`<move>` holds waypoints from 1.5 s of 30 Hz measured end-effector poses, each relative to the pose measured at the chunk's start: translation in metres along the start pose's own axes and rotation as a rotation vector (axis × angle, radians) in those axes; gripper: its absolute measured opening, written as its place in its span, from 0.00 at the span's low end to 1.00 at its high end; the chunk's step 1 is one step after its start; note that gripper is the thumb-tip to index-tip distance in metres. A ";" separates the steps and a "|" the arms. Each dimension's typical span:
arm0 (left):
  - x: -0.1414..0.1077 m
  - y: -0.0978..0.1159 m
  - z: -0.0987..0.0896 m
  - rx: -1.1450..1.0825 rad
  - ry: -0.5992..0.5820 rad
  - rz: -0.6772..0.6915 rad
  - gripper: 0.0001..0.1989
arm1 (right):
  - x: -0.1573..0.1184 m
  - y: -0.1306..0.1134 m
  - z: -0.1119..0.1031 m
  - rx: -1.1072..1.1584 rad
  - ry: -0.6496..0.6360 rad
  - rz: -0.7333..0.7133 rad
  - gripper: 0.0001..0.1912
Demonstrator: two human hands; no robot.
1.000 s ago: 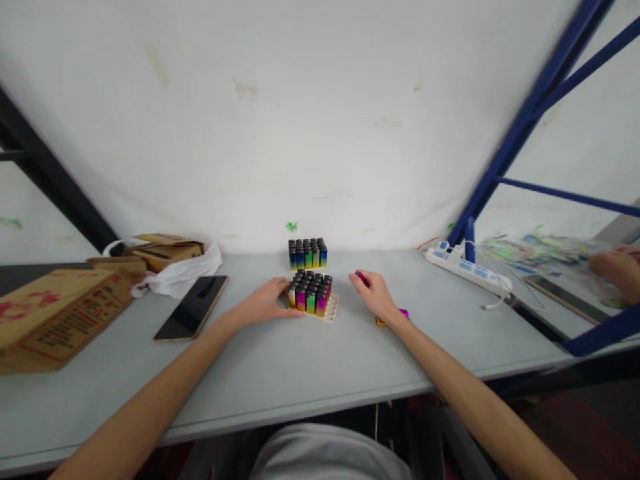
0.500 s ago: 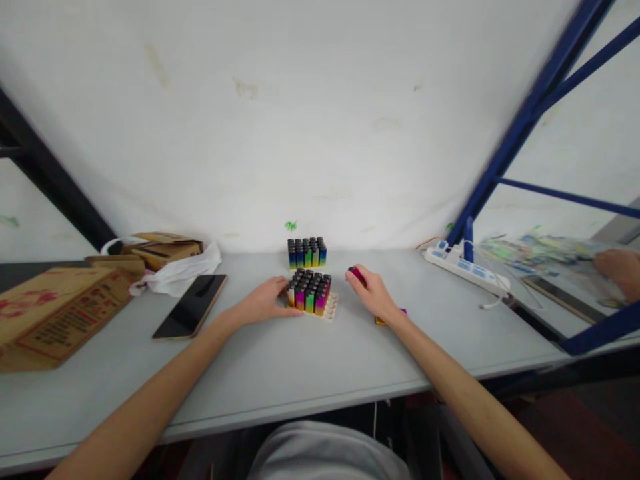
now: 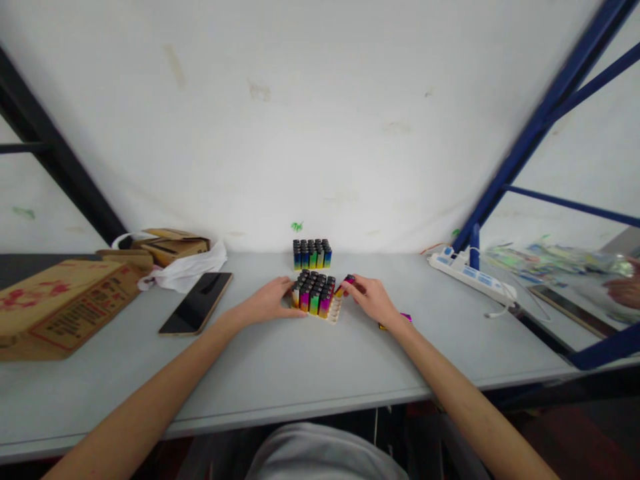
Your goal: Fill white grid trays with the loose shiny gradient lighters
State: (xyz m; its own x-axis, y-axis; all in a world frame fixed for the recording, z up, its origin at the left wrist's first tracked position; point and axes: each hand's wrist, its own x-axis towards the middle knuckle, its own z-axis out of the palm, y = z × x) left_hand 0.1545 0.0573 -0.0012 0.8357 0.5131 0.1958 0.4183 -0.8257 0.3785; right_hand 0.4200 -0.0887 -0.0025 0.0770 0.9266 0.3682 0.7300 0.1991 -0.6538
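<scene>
Head camera view: near the middle of the frame, a pale tray (image 3: 334, 316) on the grey counter (image 3: 300, 370) carries upright lighters (image 3: 314, 295) with black tops. Of the 2 hands, the right hand (image 3: 373, 299) pinches 1 tilted lighter (image 3: 341, 291) over the tray's right side; whether it touches the cells I cannot tell. The left hand (image 3: 270, 301) curves around the tray's left side, thumb and fingers apart; I cannot tell whether it grips. Behind stands a 2nd lighter block (image 3: 313, 257). Loose pieces (image 3: 407, 318) lie beside the right wrist. A phone (image 3: 197, 303) lies left of centre, a power strip (image 3: 473, 278) at right.
</scene>
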 end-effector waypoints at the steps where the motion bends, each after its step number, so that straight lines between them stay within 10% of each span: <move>1: 0.000 -0.001 0.000 0.003 -0.002 0.000 0.32 | 0.000 0.001 0.000 -0.025 -0.021 -0.002 0.23; 11: -0.002 0.000 0.000 -0.009 -0.011 0.019 0.32 | 0.001 0.001 0.001 -0.271 -0.189 -0.145 0.17; 24: 0.001 -0.003 0.001 -0.006 0.025 -0.004 0.32 | -0.068 0.029 -0.107 -0.288 -0.304 0.113 0.17; 31: 0.001 -0.003 0.000 -0.010 0.010 0.009 0.32 | -0.068 0.037 -0.095 -0.205 -0.164 0.121 0.16; 40: 0.000 -0.004 0.001 -0.018 0.003 0.004 0.31 | 0.008 0.015 -0.063 0.382 0.162 0.121 0.24; 45: -0.001 -0.003 0.001 0.000 -0.005 0.002 0.33 | 0.028 0.001 -0.036 0.722 -0.005 0.176 0.25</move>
State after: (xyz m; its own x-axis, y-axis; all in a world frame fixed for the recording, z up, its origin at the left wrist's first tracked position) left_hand 0.1528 0.0591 -0.0032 0.8383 0.5104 0.1919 0.4165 -0.8265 0.3786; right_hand 0.4471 -0.0737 0.0314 0.1469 0.9652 0.2163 0.0792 0.2064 -0.9752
